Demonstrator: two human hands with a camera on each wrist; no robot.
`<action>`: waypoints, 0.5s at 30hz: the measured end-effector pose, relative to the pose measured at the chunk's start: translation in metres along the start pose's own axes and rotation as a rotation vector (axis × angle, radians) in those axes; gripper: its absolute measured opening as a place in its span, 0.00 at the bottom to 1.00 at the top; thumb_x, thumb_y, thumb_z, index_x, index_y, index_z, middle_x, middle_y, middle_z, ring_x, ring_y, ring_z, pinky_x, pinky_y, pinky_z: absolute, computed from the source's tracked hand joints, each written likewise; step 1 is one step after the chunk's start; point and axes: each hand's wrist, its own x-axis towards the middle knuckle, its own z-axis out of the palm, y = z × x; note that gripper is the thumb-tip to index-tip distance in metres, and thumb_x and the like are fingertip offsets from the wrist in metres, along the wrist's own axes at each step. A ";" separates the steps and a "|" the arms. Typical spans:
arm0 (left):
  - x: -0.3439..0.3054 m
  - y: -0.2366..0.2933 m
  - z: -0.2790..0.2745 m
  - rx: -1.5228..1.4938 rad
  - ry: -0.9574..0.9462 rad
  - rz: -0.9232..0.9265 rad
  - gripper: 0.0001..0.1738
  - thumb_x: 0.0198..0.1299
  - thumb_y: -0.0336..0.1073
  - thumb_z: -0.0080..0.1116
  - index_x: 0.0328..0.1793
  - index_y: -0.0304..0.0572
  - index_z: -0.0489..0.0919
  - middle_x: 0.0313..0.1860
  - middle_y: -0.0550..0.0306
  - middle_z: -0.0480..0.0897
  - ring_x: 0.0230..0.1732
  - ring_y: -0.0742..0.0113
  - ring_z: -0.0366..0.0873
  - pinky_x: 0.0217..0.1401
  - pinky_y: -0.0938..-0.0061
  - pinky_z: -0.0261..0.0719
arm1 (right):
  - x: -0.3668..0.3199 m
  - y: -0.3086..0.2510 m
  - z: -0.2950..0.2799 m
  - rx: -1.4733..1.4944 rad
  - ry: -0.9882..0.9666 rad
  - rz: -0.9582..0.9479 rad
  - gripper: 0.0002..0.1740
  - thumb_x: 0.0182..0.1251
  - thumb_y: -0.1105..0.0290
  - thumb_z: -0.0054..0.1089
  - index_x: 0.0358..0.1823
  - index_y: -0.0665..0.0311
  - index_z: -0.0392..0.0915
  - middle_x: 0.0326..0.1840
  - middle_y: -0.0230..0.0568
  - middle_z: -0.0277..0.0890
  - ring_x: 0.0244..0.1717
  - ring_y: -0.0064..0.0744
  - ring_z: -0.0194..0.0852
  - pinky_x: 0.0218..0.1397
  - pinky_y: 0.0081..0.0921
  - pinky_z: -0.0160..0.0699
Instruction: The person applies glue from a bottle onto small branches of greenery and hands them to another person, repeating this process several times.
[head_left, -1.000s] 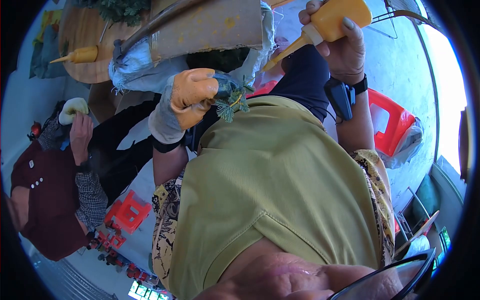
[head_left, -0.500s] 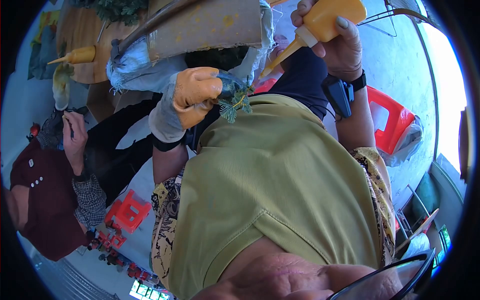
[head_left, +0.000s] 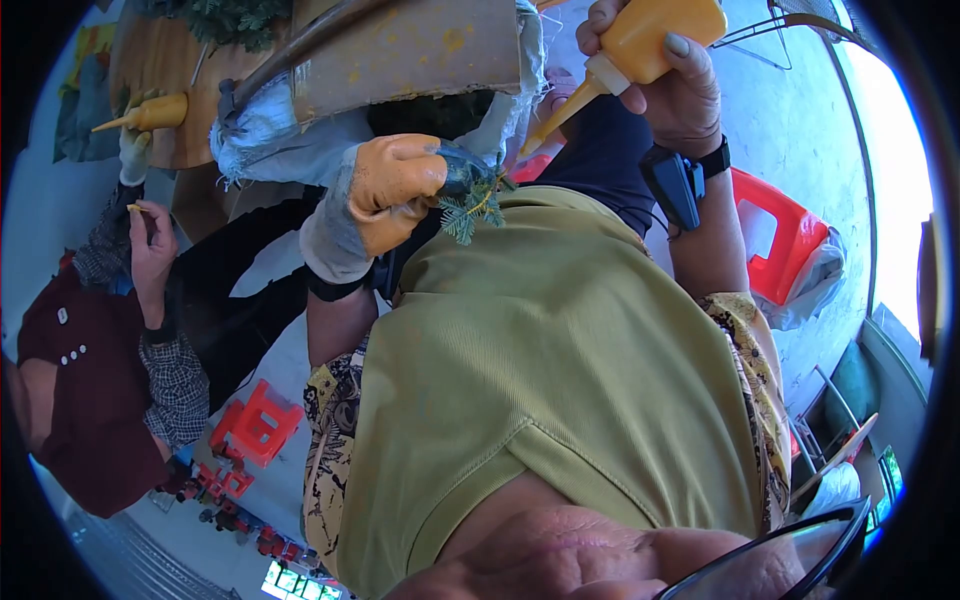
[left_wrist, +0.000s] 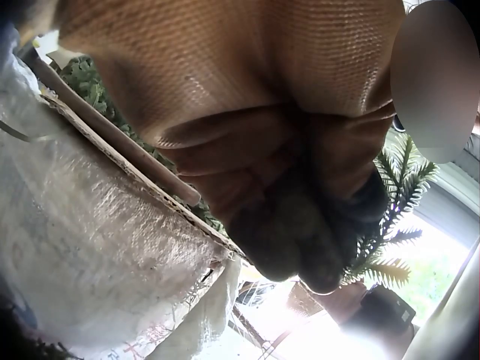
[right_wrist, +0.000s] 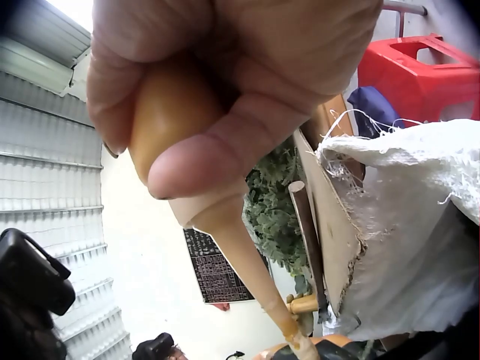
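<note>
Bright daylight floods through the opening (head_left: 897, 170) on the far right, burning out to white in my head view, which has a cool blue cast. A black ring closes its edges, and the wide lens bends the floor and walls; my shirt (head_left: 560, 330) shows soft, shallow shadows in its folds. In the left wrist view I'm backlit: the fingertips of my gloved left hand (left_wrist: 247, 97) sink into near black, while glare whitens the space behind the sprig (left_wrist: 401, 187). In the right wrist view, the bottle (right_wrist: 176, 112) has a soft sheen, and the corners darken and blur.
</note>
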 end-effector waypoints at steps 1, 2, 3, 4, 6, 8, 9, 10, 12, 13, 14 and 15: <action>0.001 0.001 0.000 -0.019 0.001 -0.001 0.13 0.43 0.22 0.59 0.37 0.40 0.74 0.31 0.48 0.75 0.28 0.44 0.74 0.30 0.62 0.74 | 0.000 -0.001 0.004 0.000 0.000 0.000 0.27 0.60 0.64 0.65 0.56 0.68 0.66 0.47 0.61 0.75 0.36 0.51 0.81 0.14 0.22 0.77; 0.001 0.001 0.000 -0.038 0.002 -0.003 0.12 0.43 0.21 0.59 0.36 0.40 0.74 0.31 0.47 0.75 0.28 0.44 0.74 0.29 0.63 0.74 | -0.001 -0.004 0.012 -0.058 0.057 0.013 0.27 0.60 0.64 0.65 0.56 0.68 0.66 0.47 0.61 0.75 0.31 0.50 0.81 0.14 0.22 0.77; 0.001 0.000 0.000 -0.038 0.003 -0.003 0.12 0.43 0.21 0.59 0.36 0.40 0.74 0.31 0.47 0.75 0.28 0.44 0.74 0.29 0.63 0.74 | -0.001 -0.004 0.016 -0.117 0.114 0.025 0.26 0.59 0.64 0.65 0.55 0.69 0.67 0.46 0.62 0.75 0.27 0.48 0.80 0.14 0.22 0.76; 0.001 -0.001 0.000 -0.038 -0.010 0.002 0.13 0.43 0.21 0.59 0.37 0.40 0.74 0.31 0.47 0.75 0.27 0.44 0.74 0.28 0.63 0.74 | 0.000 -0.003 0.017 -0.117 0.114 0.025 0.26 0.59 0.64 0.65 0.55 0.69 0.67 0.46 0.62 0.75 0.27 0.48 0.80 0.14 0.22 0.76; -0.001 -0.001 0.000 -0.038 -0.022 0.009 0.14 0.43 0.20 0.59 0.39 0.41 0.74 0.31 0.47 0.75 0.27 0.44 0.74 0.28 0.64 0.74 | 0.000 -0.001 0.019 -0.056 0.133 -0.025 0.26 0.60 0.64 0.65 0.54 0.70 0.67 0.45 0.63 0.76 0.20 0.44 0.78 0.13 0.22 0.75; -0.005 -0.002 0.001 -0.090 0.008 -0.005 0.18 0.44 0.19 0.59 0.43 0.43 0.74 0.33 0.47 0.77 0.28 0.43 0.76 0.30 0.64 0.76 | -0.001 -0.003 0.015 -0.104 0.129 -0.001 0.26 0.60 0.63 0.65 0.54 0.71 0.67 0.44 0.63 0.76 0.19 0.43 0.77 0.13 0.22 0.75; -0.007 -0.002 0.002 -0.090 0.007 -0.004 0.18 0.44 0.19 0.59 0.43 0.43 0.74 0.33 0.47 0.77 0.28 0.43 0.76 0.30 0.64 0.76 | -0.002 -0.005 0.013 -0.153 0.125 0.023 0.26 0.60 0.63 0.65 0.54 0.71 0.67 0.43 0.63 0.76 0.18 0.42 0.77 0.13 0.21 0.75; -0.009 -0.003 0.003 -0.078 0.051 0.007 0.20 0.45 0.18 0.60 0.45 0.44 0.74 0.35 0.47 0.78 0.29 0.43 0.77 0.32 0.64 0.77 | -0.003 -0.006 0.011 -0.153 0.125 0.022 0.26 0.60 0.63 0.65 0.54 0.71 0.67 0.43 0.63 0.76 0.18 0.42 0.77 0.13 0.21 0.75; -0.014 -0.005 0.004 -0.066 0.094 0.019 0.21 0.46 0.18 0.60 0.46 0.45 0.74 0.37 0.47 0.79 0.31 0.43 0.78 0.34 0.64 0.78 | -0.004 -0.006 0.006 -0.179 0.122 0.035 0.26 0.60 0.63 0.65 0.52 0.72 0.68 0.42 0.64 0.76 0.19 0.42 0.77 0.12 0.21 0.75; -0.018 -0.007 0.002 -0.027 0.071 -0.004 0.20 0.47 0.19 0.62 0.47 0.45 0.74 0.39 0.47 0.80 0.32 0.44 0.79 0.36 0.64 0.78 | -0.004 -0.006 0.008 -0.179 0.122 0.034 0.26 0.60 0.63 0.65 0.52 0.72 0.68 0.42 0.64 0.76 0.19 0.42 0.77 0.12 0.21 0.75; -0.020 -0.008 0.002 0.011 0.048 -0.027 0.20 0.48 0.19 0.63 0.47 0.45 0.74 0.40 0.47 0.80 0.34 0.44 0.80 0.39 0.64 0.79 | -0.004 -0.006 0.012 -0.194 0.132 0.021 0.24 0.61 0.63 0.64 0.51 0.73 0.69 0.42 0.62 0.77 0.22 0.41 0.78 0.15 0.21 0.75; -0.021 -0.008 0.003 0.013 0.049 -0.026 0.20 0.48 0.19 0.63 0.47 0.45 0.74 0.40 0.47 0.80 0.34 0.44 0.80 0.39 0.64 0.79 | -0.004 -0.006 0.014 -0.209 0.141 0.008 0.23 0.62 0.62 0.63 0.50 0.73 0.71 0.41 0.60 0.77 0.25 0.40 0.79 0.17 0.20 0.76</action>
